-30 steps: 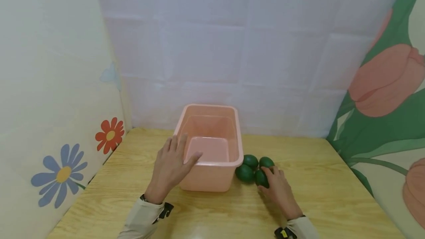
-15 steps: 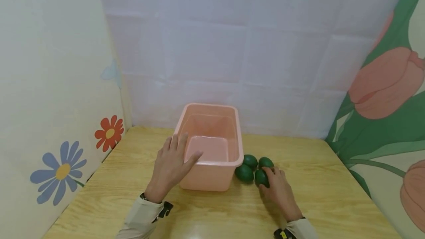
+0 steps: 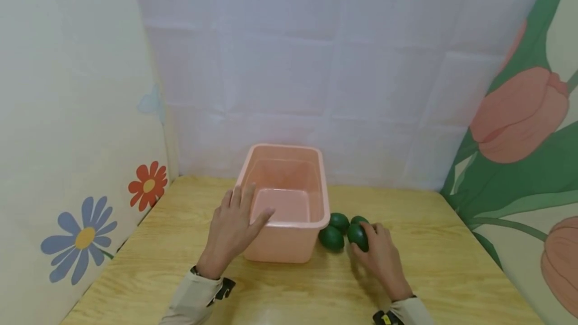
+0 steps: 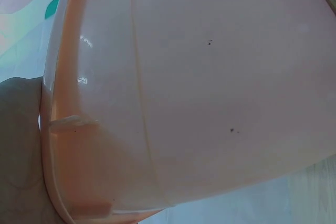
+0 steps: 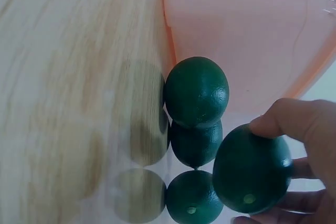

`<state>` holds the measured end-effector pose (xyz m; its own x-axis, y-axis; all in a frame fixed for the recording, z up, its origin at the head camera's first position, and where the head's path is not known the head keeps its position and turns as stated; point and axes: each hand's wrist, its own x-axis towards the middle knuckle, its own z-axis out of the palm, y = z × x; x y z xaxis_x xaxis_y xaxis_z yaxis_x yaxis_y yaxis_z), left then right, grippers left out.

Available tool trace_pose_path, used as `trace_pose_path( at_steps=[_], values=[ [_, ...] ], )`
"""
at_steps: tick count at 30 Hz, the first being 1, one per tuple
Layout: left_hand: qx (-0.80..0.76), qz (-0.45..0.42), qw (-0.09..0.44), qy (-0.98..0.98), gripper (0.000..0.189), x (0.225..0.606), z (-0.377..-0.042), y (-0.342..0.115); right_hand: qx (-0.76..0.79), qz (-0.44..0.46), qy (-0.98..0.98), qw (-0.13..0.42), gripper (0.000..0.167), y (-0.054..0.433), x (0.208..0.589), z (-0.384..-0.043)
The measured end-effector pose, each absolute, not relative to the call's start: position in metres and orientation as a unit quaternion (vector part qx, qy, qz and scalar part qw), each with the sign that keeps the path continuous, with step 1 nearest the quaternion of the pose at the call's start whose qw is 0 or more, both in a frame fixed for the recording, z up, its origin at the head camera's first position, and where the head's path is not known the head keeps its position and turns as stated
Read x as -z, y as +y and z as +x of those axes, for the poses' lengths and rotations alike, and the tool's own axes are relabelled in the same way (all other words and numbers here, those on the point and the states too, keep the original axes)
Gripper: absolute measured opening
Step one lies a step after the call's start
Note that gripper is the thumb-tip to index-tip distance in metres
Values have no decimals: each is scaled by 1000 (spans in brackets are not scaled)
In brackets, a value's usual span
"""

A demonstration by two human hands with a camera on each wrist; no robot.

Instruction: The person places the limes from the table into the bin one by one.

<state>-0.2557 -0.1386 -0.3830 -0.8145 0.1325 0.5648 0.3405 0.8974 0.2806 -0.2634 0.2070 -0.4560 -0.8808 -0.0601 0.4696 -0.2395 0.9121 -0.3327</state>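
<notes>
My right hand (image 3: 381,255) grips a dark green, smooth, egg-shaped avocado (image 3: 357,237) between thumb and fingers. In the right wrist view this held avocado (image 5: 252,169) is raised off the table, its pale stem spot showing. Three more avocados lie close by: a near one (image 3: 331,239) and a far one (image 3: 339,222) beside the bin, and another (image 3: 358,219) partly hidden behind the held one. My left hand (image 3: 231,229) lies with straight fingers over the left front rim of a pink plastic bin (image 3: 282,245), whose visible floor is bare.
The bin stands on a wood-grain table (image 3: 289,295), left of the avocados. Behind is a creased pale cloth backdrop (image 3: 289,64). Flower-printed panels flank the table, a daisy panel (image 3: 86,139) at left and a tulip panel (image 3: 519,114) at right.
My right hand has lifted the near right avocado slightly, so it now covers more of the one behind. The left hand and bin stay put.
</notes>
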Motion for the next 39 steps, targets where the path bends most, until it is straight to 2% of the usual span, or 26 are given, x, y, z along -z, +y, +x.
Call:
trace_pose_path(
  at_steps=[17, 24, 30, 39],
  values=[
    [185, -124, 281, -934, 81, 383, -256, -139, -210, 112, -908, 344, 55, 195, 439, -269],
    [187, -125, 277, -934, 81, 384, -254, -139, -221, 135, -888, 381, 63, 190, 432, -268],
    [195, -124, 269, -935, 81, 385, -254, -140, -236, 153, -869, 406, 66, 185, 424, -268],
    [196, -122, 259, -938, 81, 385, -255, -139, -256, 163, -855, 421, 62, 176, 412, -267]
  ],
)
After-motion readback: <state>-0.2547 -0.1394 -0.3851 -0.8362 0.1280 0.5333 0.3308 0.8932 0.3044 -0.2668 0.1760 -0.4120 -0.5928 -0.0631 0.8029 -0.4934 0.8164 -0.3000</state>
